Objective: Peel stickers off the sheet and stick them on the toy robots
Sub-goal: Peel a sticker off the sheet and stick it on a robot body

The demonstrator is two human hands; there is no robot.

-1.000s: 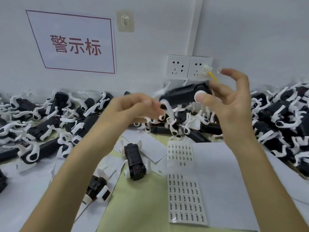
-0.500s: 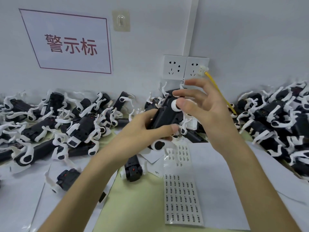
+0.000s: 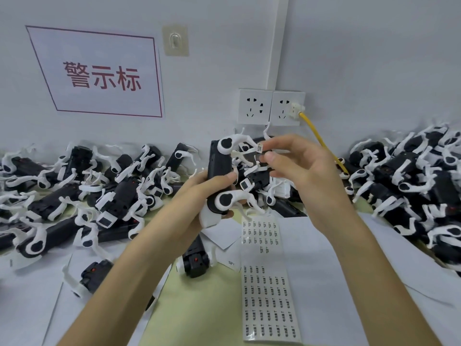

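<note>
Sticking step in hand: left hand (image 3: 199, 193) grips the black plastic toy robot with white legs (image 3: 218, 166) upright above the tabletop (image 3: 212, 320), right hand (image 3: 301, 171) pinches a small printed sticker (image 3: 259, 147) just beside its body, so next likely calls for pressing it flat.

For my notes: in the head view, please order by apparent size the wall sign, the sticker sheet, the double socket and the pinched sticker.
wall sign
sticker sheet
double socket
pinched sticker
The sheet lies nearer the camera.
</note>
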